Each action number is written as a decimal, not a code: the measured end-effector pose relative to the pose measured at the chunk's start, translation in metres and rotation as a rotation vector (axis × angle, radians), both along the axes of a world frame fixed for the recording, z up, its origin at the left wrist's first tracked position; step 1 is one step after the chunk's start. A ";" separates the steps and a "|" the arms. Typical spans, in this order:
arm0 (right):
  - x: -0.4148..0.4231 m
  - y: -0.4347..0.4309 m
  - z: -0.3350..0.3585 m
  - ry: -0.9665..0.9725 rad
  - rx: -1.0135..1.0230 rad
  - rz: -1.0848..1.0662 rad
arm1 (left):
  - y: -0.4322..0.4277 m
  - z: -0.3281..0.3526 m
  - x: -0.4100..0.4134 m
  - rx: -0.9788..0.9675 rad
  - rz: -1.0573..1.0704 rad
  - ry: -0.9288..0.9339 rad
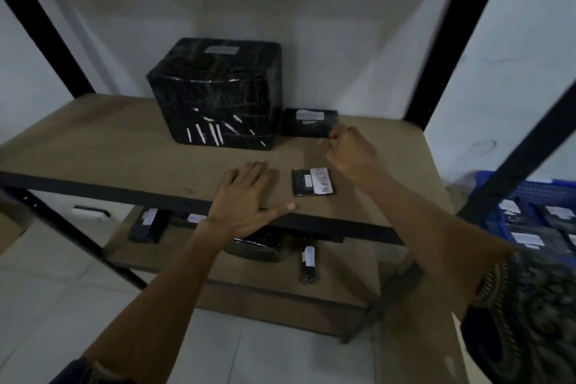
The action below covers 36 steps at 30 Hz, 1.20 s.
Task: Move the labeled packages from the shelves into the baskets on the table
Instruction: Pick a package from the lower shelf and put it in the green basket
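Now the left grip point(246, 196) lies spread flat on the shelf point(124, 146); the right grip point(349, 150), fingers curled on nothing, hovers beside a small labeled package point(308, 123).

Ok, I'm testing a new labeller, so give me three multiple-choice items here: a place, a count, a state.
1. Where does the big black box stand? A upper shelf B lower shelf C floor
2. How many packages are on the upper shelf? A two B three C five
3. The left hand is: A gripping the box B flat and open C holding a label
1 A, it stands at that shelf's back; 2 B, the box, a small package and a flat package; 3 B, straight fingers rest on the shelf.
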State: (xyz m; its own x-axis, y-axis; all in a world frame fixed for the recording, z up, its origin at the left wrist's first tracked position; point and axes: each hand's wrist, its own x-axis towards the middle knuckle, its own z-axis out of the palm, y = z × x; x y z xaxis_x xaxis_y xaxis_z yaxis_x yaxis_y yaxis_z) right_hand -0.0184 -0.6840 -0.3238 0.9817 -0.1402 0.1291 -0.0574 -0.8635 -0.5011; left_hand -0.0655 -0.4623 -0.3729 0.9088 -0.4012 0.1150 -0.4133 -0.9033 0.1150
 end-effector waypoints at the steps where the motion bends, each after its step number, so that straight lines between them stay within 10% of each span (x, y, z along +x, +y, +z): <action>1: 0.010 0.001 -0.002 -0.008 0.002 -0.039 | 0.002 0.001 0.003 0.036 -0.025 0.009; 11: 0.068 0.003 -0.014 0.106 0.014 -0.280 | 0.005 -0.014 0.013 0.088 -0.046 -0.058; 20: 0.073 -0.003 -0.003 0.161 0.737 -0.279 | 0.003 -0.008 0.009 0.033 -0.034 -0.061; 36: -0.049 -0.007 0.026 0.072 0.900 -0.115 | -0.004 -0.006 -0.022 0.014 0.086 0.024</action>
